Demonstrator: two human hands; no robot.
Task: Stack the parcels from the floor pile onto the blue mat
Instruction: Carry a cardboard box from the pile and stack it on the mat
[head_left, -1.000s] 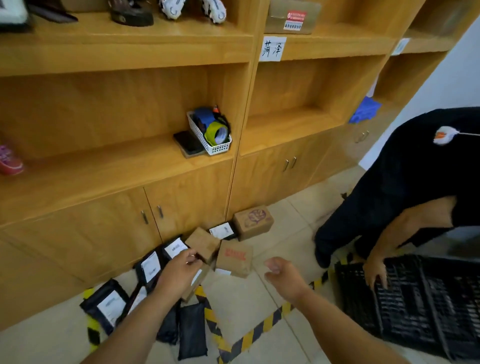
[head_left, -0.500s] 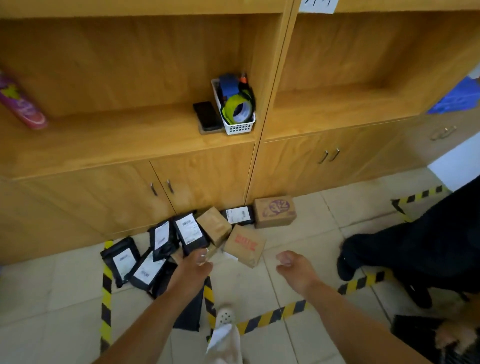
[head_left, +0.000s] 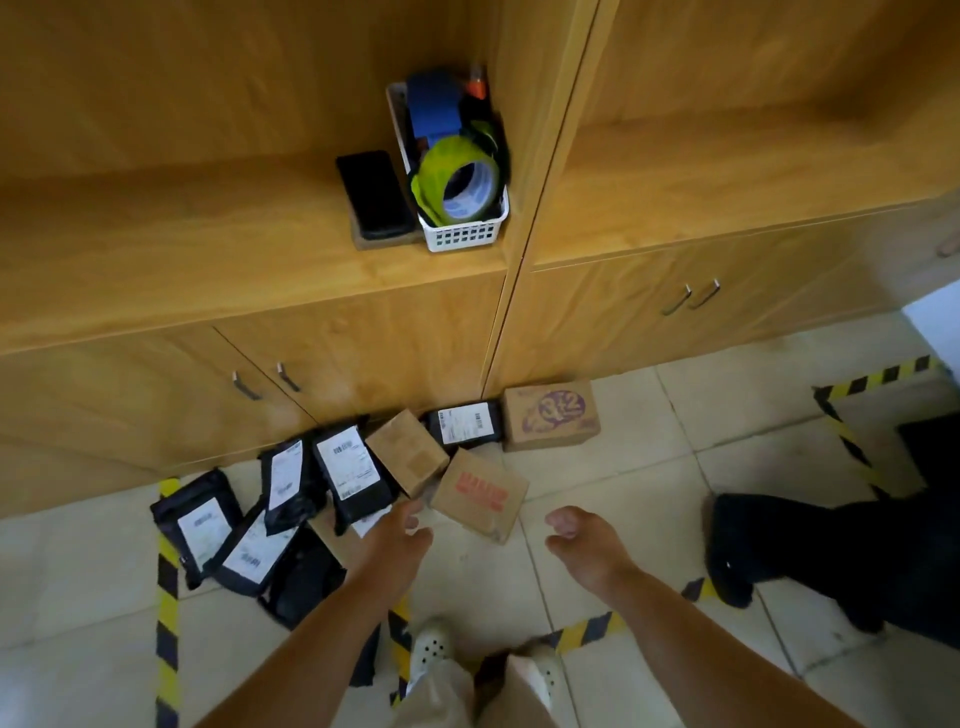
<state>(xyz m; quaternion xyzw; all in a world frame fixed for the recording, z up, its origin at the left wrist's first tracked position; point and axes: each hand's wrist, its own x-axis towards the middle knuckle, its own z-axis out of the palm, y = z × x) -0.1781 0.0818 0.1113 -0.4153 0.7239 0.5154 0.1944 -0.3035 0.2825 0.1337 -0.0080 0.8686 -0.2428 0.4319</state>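
A pile of parcels lies on the tiled floor against the wooden cabinet. It holds several black bags with white labels (head_left: 350, 475), a plain brown box (head_left: 408, 449), a brown box with red print (head_left: 480, 493) and a box with a purple logo (head_left: 550, 415). My left hand (head_left: 400, 540) hangs just above the pile's near edge, fingers loosely curled, holding nothing. My right hand (head_left: 582, 545) hovers to the right of the red-print box, also empty with relaxed fingers. No blue mat is in view.
Yellow-black floor tape (head_left: 169, 597) frames the pile. A white basket of tape rolls (head_left: 462, 234) and a dark phone (head_left: 374, 195) sit on the shelf above. Another person's dark-clothed leg (head_left: 831, 556) stands at the right. My white shoes (head_left: 431, 649) are at the bottom.
The view has tilted down and drawn closer to the cabinet. My left hand moved right, off the black bags toward the brown boxes. The black crate and the other person's hand left the view.
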